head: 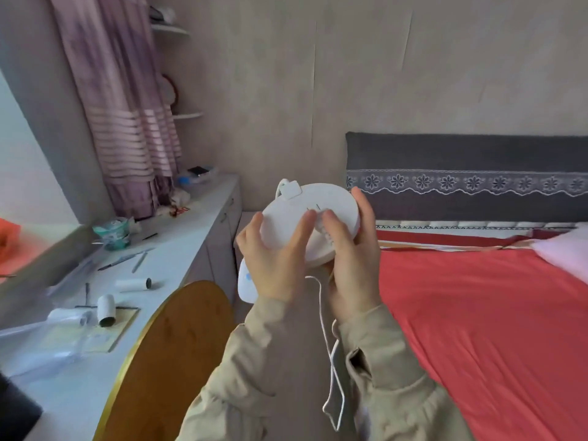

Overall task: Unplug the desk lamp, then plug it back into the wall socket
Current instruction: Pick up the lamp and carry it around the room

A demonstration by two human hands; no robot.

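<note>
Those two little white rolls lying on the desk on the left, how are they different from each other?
The nearer roll stands tipped, its dark open end facing the camera; the farther roll lies flat on its side, dark end pointing right. The nearer one rests against thin dark tools and the corner of a yellowish mat; the farther one lies alone on the bare desk. Both are white tubes with dark ends.

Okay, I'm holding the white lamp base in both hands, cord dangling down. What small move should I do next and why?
Probably set the lamp base down and follow the cord to its plug. Both the left hand and right hand are occupied with the base, the cord hangs loose below them, and no wall socket is visible.
</note>
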